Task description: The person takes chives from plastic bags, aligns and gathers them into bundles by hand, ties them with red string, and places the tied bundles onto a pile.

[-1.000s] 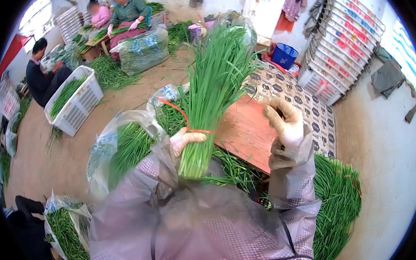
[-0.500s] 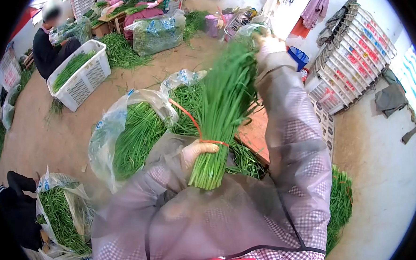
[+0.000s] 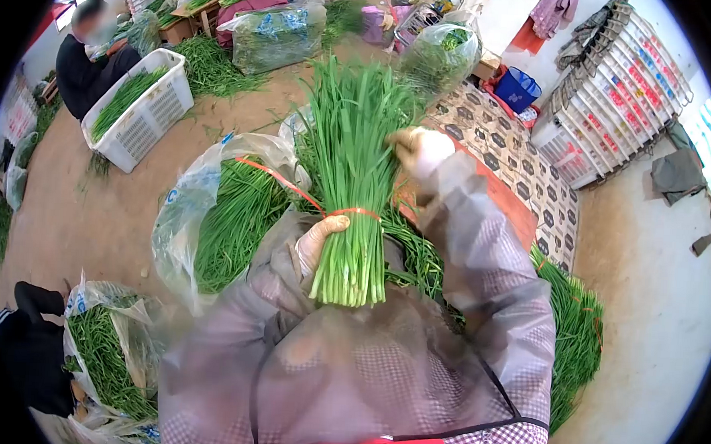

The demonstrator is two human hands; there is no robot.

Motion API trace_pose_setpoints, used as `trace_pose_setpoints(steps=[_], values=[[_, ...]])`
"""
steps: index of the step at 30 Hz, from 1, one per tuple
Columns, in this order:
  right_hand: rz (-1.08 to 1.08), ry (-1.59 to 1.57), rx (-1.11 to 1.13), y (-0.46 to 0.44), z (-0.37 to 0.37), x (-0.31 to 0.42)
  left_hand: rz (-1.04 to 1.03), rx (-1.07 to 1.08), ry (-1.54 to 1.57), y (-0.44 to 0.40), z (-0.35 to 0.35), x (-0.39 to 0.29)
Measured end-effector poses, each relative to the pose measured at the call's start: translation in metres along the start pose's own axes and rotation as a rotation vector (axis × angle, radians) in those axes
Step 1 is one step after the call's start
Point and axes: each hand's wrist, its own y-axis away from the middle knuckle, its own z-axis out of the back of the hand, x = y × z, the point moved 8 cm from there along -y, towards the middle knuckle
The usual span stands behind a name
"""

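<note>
My left hand (image 3: 319, 244), in a pale glove, grips a bunch of long green stalks (image 3: 355, 158) near its cut ends, which point toward me. An orange tie (image 3: 357, 212) runs round the bunch, and its loose end stretches out to the left. At the right side of the leaves is my right hand (image 3: 416, 149), gloved, its fingers curled at the leaf edge. Whether it pinches any leaves is hidden. Behind it lies a reddish board (image 3: 498, 189).
Plastic bags of greens (image 3: 239, 224) lie left of the bunch. A white crate (image 3: 140, 118) stands beside a seated person (image 3: 90, 67). Stacked crates (image 3: 611, 99) lean at the right wall. Tied bunches (image 3: 576, 338) lie at my right. Another person (image 3: 31, 350) is at lower left.
My right hand rose to the leaf tips, then came back down to the bunch's right side. The bunch stays in my left hand, now more upright, its leaves spread.
</note>
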Motion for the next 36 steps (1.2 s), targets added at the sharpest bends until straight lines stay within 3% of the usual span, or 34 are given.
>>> trace_pose_setpoints(steps=[2,3,5,7,8,9,11,13,15,20,21,26,29,30,32,33,34,35,36], values=[[-0.233,-0.099,0.022,-0.016,0.009,-0.032,0.032,0.062,-0.001,-0.002,-0.004,0.007],[-0.236,-0.185,-0.036,-0.027,0.003,-0.062,0.034,0.057,-0.004,-0.002,-0.006,0.009],[-0.108,-0.054,-0.418,-0.026,0.033,-0.068,0.052,0.069,0.014,-0.003,-0.014,0.012],[-0.006,-0.141,-0.502,-0.02,0.055,-0.067,0.056,0.088,0.042,-0.007,-0.012,0.013],[0.153,-0.237,-0.557,-0.011,0.068,-0.05,0.061,0.082,0.05,-0.009,-0.011,0.013],[0.154,-0.239,-0.555,-0.005,0.076,-0.036,0.07,0.075,0.059,-0.01,-0.011,0.015],[0.502,-0.158,-0.407,0.007,0.076,0.028,0.09,0.041,0.042,-0.012,-0.01,0.018],[0.567,0.039,-0.14,0.007,0.053,0.06,0.119,0.01,0.02,-0.016,-0.008,0.024],[0.639,0.075,-0.152,0.001,0.033,0.06,0.203,0.034,0.02,-0.017,-0.002,0.034],[-0.138,-1.031,0.058,-0.038,-0.01,-0.018,0.199,0.055,-0.001,-0.022,-0.001,0.05],[-0.164,-0.95,-0.022,-0.036,-0.006,-0.028,0.182,0.081,0.001,-0.022,-0.004,0.049],[-0.442,-1.232,-0.264,-0.04,-0.013,-0.097,0.162,0.066,-0.001,-0.024,-0.006,0.046],[-0.34,-1.161,-0.384,-0.035,0.005,-0.132,0.127,0.091,-0.029,-0.025,-0.013,0.042],[-0.178,-0.926,-0.475,-0.039,0.011,-0.154,0.1,0.112,-0.01,-0.025,-0.017,0.038],[-0.486,-0.339,-0.33,-0.023,0.025,-0.193,0.038,0.106,-0.023,-0.029,-0.018,0.025],[-0.309,-0.14,-0.624,-0.014,0.034,-0.207,-0.003,0.082,-0.039,-0.032,-0.016,0.018],[-0.404,-0.203,-0.622,-0.004,0.038,-0.219,-0.009,0.077,-0.04,-0.034,-0.014,0.013],[-0.399,-0.081,-0.706,0.017,0.051,-0.205,-0.065,0.044,-0.051,-0.035,-0.009,0.005],[-0.341,-0.175,-0.747,0.025,0.051,-0.199,-0.12,0.011,-0.062,-0.037,-0.004,-0.003]])
